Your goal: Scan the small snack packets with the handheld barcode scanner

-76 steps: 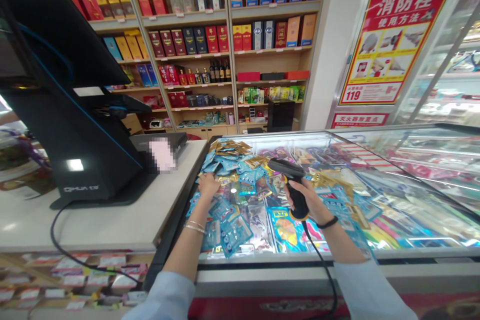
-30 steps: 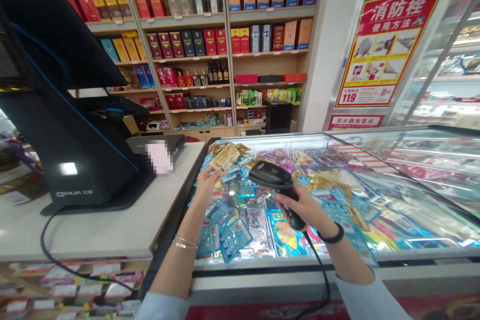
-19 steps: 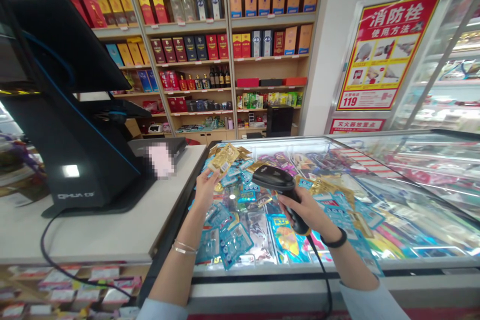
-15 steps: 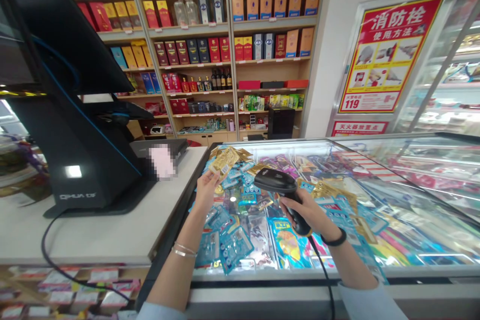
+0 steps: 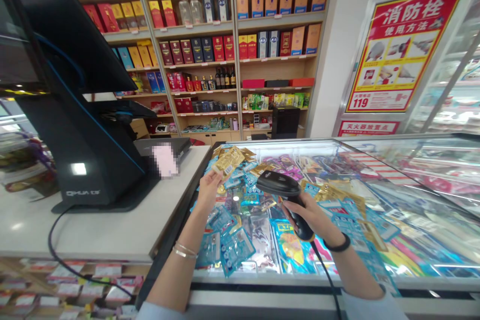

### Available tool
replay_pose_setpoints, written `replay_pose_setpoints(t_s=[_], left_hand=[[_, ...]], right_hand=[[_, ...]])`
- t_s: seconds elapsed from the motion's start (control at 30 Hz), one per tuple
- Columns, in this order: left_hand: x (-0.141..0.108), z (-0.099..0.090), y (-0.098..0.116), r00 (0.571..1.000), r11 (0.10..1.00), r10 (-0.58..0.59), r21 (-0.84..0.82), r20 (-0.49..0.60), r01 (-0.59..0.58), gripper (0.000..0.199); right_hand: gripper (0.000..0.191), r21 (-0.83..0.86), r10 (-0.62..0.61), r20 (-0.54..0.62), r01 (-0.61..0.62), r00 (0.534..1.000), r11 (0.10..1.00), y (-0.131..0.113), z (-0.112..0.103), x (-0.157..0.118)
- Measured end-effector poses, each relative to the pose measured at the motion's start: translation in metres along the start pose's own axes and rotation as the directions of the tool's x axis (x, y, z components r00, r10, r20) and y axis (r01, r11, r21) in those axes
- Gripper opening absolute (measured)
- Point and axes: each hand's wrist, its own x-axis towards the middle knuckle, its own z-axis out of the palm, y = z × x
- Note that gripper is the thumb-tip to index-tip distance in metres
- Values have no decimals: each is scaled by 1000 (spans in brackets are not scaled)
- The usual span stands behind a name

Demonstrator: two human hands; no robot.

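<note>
The left hand (image 5: pixel 209 190) pinches the gold foil packet (image 5: pixel 229 161) by its near edge, thumb and fingers nearly closed. The packet is located to the left of the barcode scanner (image 5: pixel 278 183), slightly farther from the operator and apart from it. Expected handling: light, thin, flexible; the foil is probably slick and prone to creasing. Grip at the near edge or a corner, leaving the pale printed patch, apparently a barcode, uncovered.

The right hand (image 5: pixel 309 212) is wrapped around the scanner's handle. The rigid body presumably requires a firm grip at the handle, with allowance for drag from the cord (image 5: pixel 330 275) below.

Loose blue packets (image 5: pixel 238 247) lie nearer the operator, left of the scanner, on the glass-topped display chest (image 5: pixel 270 300) beneath it. The point-of-sale terminal (image 5: pixel 90 150) stands well to the scanner's left, on the white counter (image 5: pixel 22 230).
</note>
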Motion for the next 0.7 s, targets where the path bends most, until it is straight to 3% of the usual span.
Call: replay_pose_setpoints(t_s=[0.7], left_hand=[[-2, 0, 4, 1000, 1000, -10, 17, 7, 10, 52]], right_hand=[[36, 81, 4, 15, -5, 1000, 997, -3, 3, -3]])
